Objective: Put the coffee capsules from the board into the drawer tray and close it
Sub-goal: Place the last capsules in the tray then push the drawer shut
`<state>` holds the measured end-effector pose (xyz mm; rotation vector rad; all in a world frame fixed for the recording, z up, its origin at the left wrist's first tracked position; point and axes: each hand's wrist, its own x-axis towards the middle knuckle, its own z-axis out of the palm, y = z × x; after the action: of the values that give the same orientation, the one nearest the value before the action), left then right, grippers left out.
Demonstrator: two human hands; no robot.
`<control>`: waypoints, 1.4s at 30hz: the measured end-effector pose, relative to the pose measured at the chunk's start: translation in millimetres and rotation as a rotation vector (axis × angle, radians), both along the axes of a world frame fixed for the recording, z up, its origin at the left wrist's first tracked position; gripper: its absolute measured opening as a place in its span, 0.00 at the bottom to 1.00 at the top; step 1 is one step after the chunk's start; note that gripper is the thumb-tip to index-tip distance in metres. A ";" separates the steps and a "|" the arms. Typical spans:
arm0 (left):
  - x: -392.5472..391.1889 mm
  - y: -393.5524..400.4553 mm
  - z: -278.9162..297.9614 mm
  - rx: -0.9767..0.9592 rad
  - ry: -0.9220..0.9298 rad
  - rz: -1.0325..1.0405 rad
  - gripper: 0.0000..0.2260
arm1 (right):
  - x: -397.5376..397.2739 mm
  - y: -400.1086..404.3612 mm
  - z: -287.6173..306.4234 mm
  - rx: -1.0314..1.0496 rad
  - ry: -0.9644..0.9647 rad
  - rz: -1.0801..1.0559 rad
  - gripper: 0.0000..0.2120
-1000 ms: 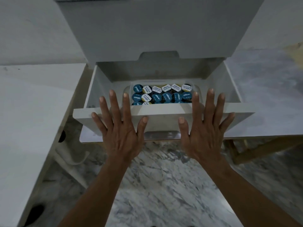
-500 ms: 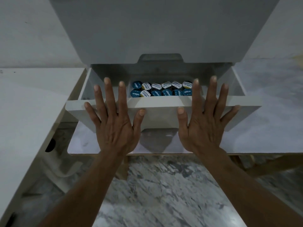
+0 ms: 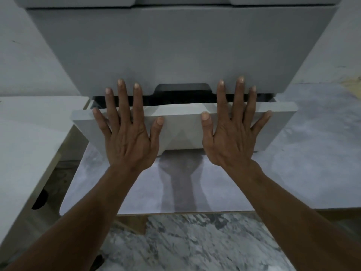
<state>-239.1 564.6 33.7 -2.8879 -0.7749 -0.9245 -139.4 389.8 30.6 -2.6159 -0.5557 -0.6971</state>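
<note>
Left hand [image 3: 128,137]: flat, fingers spread, pressed on drawer front
Right hand [image 3: 232,135]: same, flat and spread
Drawer [image 3: 181,130]: nearly shut, narrow dark gap under cabinet [image 3: 175,47]
Capsules: hidden from view
Desk [image 3: 302,163]: carries cabinet

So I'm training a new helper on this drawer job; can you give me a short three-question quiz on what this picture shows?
1. True or false: the drawer is fully shut.
2. How do the left hand and right hand meet the drawer front? A) gripping a handle B) flat, fingers straight C) pinching its top edge
3. Can the coffee capsules be seen?

Key
1. False: a dark gap shows between the drawer front and the cabinet above.
2. B.
3. No, the gap is too dark and narrow to show them.
</note>
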 end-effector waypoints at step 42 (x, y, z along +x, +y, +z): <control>31.0 20.9 -13.7 0.107 -0.050 0.048 0.32 | 32.0 17.3 -5.8 -0.051 -0.110 -0.039 0.34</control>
<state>-208.1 585.6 20.0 -2.7526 -0.7688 -1.0047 -107.4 407.1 24.8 -2.6539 -0.5628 -0.8544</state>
